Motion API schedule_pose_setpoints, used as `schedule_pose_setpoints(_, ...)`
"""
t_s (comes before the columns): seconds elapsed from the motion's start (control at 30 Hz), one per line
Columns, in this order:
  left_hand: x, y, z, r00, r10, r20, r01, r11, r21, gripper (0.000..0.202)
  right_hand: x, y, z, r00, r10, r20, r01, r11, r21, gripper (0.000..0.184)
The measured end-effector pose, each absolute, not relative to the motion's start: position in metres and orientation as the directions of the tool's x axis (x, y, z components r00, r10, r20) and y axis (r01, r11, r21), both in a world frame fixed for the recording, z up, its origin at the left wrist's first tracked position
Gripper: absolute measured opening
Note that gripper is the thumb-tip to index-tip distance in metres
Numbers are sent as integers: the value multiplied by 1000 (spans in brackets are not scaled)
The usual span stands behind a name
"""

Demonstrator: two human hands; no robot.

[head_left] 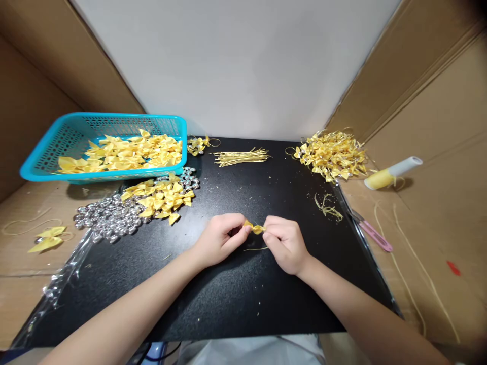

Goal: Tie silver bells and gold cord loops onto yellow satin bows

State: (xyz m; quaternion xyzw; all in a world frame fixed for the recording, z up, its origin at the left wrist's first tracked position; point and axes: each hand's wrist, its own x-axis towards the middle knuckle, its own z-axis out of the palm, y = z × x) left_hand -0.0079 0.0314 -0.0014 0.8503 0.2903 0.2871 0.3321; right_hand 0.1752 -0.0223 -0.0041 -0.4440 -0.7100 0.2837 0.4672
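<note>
Both my hands meet over the middle of a black mat (236, 299). My left hand (218, 241) and my right hand (285, 243) pinch a small yellow ribbon bow (254, 228) between their fingertips, one on each side. A thin gold thread (255, 249) lies on the mat just below the bow. Loose yellow bows (160, 195) sit to the left beside a heap of silver beads (110, 215).
A turquoise basket (41, 162) of yellow bows stands at the back left. A bundle of gold threads (241, 156) and a heap of threaded bows (331, 152) lie at the back. Pink scissors (375, 234) and a yellow-white tube (391, 172) rest on the right cardboard.
</note>
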Motion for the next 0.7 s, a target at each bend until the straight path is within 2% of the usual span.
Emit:
schedule_pose_setpoints(0.23, -8, 30, 0, 608, 656, 447, 338, -723, 603, 22, 173, -24, -4, -198, 901, 387, 425, 435, -794, 36)
schedule_pose_setpoints(0.7, -7, 26, -1, 578, 653, 489, 387, -747, 541, 19, 170, -26, -4, -162, 902, 399, 427, 429, -796, 35)
